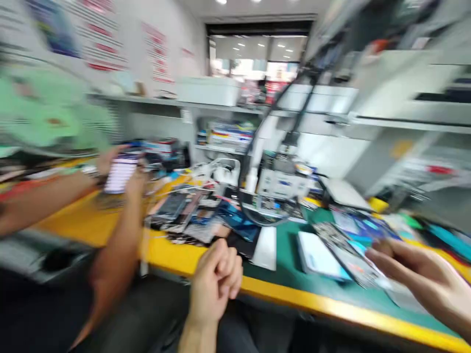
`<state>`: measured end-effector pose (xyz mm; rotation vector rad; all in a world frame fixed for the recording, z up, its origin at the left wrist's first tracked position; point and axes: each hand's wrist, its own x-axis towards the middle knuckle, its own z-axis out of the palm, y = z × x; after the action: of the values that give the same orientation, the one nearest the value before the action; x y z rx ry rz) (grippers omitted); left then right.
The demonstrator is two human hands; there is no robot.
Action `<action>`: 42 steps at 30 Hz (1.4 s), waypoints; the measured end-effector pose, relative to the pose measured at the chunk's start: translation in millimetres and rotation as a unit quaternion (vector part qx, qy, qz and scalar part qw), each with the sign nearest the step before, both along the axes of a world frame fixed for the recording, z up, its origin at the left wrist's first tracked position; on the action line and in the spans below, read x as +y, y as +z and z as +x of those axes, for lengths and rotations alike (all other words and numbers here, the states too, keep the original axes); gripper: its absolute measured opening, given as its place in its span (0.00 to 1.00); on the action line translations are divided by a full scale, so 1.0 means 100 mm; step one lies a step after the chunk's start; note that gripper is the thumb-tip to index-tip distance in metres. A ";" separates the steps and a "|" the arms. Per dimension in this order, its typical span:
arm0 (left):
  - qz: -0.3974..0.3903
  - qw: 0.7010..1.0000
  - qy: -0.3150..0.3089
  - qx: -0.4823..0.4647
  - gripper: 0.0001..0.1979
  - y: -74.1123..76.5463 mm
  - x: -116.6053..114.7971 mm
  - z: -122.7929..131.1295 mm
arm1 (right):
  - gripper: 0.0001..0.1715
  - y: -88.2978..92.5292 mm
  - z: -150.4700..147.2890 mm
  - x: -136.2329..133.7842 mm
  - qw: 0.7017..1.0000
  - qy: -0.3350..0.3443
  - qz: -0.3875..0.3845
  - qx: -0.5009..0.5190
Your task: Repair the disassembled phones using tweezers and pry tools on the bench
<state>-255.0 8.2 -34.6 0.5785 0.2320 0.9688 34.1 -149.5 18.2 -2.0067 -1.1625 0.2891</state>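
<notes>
At the left of the frame, behind a blurred green fan [55, 103], a co-worker's hands [135, 189] are holding a lit phone [120, 175], while at centre a cluttered pile of devices [195, 211] is lying on the yellow-edged bench [171, 255]. At bottom centre, the left hand [218, 272] is curling into a loose fist just before that pile; right of centre, a white box [319, 256] is resting on the green mat [287, 277]. At far right, the blurred right hand [423, 279] is bending its fingers inward near flat items, its grip impossible to tell.
</notes>
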 end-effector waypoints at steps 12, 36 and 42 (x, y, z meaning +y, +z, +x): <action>0.405 0.821 -0.097 0.391 0.17 0.44 0.17 1.91 | 0.28 -0.32 0.75 -0.77 0.986 -0.110 -0.065 -0.107; 0.194 0.905 -0.201 0.322 0.36 0.22 0.18 2.57 | 0.37 -0.17 0.51 0.06 0.984 -0.174 0.040 -0.025; -0.020 0.936 -0.149 0.319 0.37 0.34 0.10 2.64 | 0.49 -0.08 0.16 0.38 0.992 -0.047 0.042 -0.112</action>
<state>8.8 18.6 -0.7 0.8537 0.7197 0.4550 50.5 -111.7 10.4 -2.0509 -1.1919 -0.0335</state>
